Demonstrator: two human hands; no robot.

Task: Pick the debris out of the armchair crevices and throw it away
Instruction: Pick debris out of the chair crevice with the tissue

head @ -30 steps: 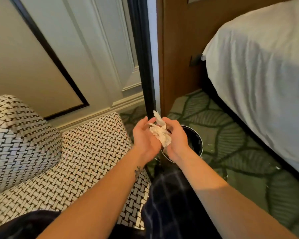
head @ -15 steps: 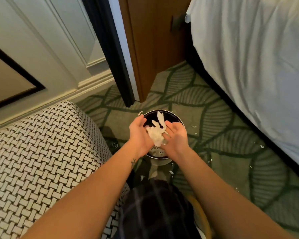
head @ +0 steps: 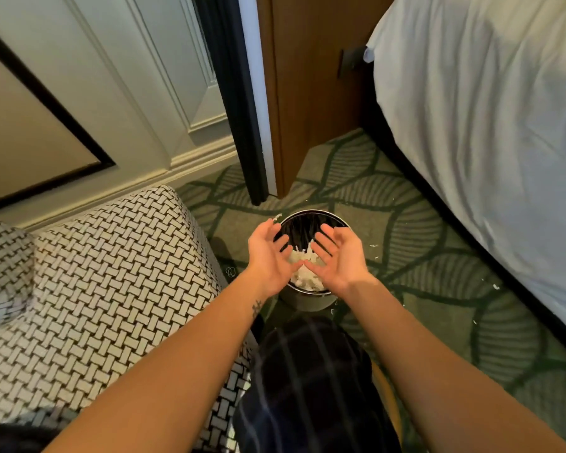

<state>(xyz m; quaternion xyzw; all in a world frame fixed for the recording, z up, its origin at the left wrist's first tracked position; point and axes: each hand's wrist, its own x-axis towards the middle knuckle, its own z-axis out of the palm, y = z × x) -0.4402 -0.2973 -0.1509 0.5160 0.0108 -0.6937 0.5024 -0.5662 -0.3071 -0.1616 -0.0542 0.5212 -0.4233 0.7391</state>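
Observation:
A small round waste bin (head: 311, 214) with a dark inside stands on the carpet in front of me. White paper debris (head: 303, 276) lies inside it. My left hand (head: 270, 256) and my right hand (head: 339, 259) hover over the bin's mouth, palms facing each other, fingers spread and holding nothing. The armchair (head: 95, 273), with a black-and-white woven pattern, fills the lower left; its seat is beside my left forearm.
A bed (head: 487, 125) with white sheets runs along the right. A wooden panel (head: 311, 93) and a dark door edge (head: 239, 109) stand behind the bin. Small white scraps (head: 495, 286) dot the green leaf-patterned carpet. My knee in dark plaid (head: 307, 387) sits below the bin.
Both hands held a wad of white paper, carried it over the bin and spread apart; the paper now lies in the bin.

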